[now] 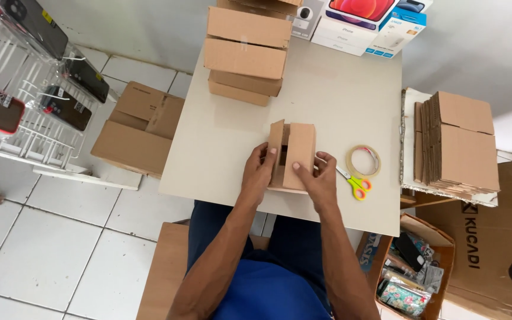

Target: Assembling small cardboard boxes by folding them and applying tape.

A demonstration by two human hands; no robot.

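both hands, left hand and right hand, around small cardboard box on table

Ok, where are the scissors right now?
The scissors, with yellow-green handles, lie on the table just right of the right hand, with the tape roll at their far side.

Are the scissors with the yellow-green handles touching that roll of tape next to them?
Cannot tell. In the head view the scissors lie right at the lower-left edge of the tape roll, too close to show contact or a gap.
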